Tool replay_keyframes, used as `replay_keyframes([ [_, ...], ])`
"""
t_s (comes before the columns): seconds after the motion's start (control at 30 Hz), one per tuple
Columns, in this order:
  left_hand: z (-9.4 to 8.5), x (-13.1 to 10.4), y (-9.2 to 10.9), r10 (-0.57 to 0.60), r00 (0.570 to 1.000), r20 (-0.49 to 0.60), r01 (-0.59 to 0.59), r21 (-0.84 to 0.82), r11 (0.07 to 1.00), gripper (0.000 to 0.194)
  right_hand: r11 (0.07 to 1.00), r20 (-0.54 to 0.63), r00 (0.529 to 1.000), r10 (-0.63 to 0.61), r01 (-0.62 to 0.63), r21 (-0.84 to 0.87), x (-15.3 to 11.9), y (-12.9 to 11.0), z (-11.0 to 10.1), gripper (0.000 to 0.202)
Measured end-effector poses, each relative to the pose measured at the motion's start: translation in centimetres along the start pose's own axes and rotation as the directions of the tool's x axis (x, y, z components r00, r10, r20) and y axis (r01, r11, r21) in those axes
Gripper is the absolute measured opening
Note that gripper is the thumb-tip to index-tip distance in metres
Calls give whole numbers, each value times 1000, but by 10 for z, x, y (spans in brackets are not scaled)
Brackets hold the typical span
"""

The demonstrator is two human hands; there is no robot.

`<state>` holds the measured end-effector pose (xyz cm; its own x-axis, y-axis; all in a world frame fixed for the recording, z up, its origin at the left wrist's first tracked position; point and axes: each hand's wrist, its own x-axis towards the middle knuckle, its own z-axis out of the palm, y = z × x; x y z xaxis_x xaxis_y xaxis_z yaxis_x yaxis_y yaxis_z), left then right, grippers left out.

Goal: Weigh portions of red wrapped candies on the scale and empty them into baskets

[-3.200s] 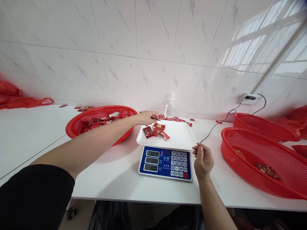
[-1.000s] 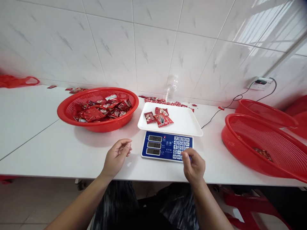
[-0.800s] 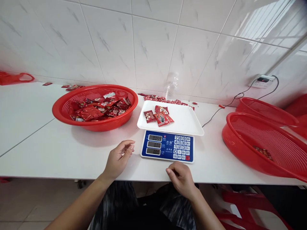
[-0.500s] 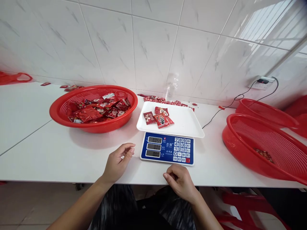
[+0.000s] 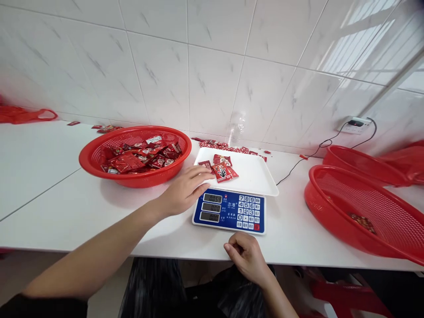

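Observation:
Several red packets (image 5: pixel 222 172) lie in a group on the left part of the white tray (image 5: pixel 253 176) of a blue scale (image 5: pixel 230 210). My left hand (image 5: pixel 185 190) reaches over the tray's front left corner, fingers stretched toward the packets, holding nothing that shows. Its fingertips are beside the nearest packet; contact is hard to tell. My right hand (image 5: pixel 245 254) rests curled at the table's front edge, just before the scale, with nothing visible in it. The upper display of the scale seems to read 0.054.
A red basket (image 5: pixel 135 179) full of red packets stands left of the scale. On the right are more red baskets (image 5: pixel 318 198), the front one holding a few small items. A clear bottle (image 5: pixel 236 130) and loose packets lie by the wall. A black cable (image 5: pixel 291 167) runs to a socket.
My left hand has moved up and forward from beside the scale to the tray's left corner, its fingers now extended. My right hand has stayed in place. The view has tilted slightly upward.

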<state>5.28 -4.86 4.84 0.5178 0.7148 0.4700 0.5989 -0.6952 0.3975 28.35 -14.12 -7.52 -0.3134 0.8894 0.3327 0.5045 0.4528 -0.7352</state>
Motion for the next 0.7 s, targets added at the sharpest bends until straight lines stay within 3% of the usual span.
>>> replay_keyframes([
  [0.17,15,48,-19,-3,966,258,-27,115,993,43,999,-19,999,31,-31,25,0,2,2,31],
  [0.33,29,68,-34,-40,926,376,-43,209,977,59,998,-9,999,50,-50,44,0,4,3,32],
  [0.57,28,63,-37,-88,913,399,5,205,979,62,995,6,998,65,-65,82,0,4,4,31],
  [0.7,1,61,-51,-122,955,270,55,244,968,52,992,7,997,75,-75,102,-2,6,6,33],
])
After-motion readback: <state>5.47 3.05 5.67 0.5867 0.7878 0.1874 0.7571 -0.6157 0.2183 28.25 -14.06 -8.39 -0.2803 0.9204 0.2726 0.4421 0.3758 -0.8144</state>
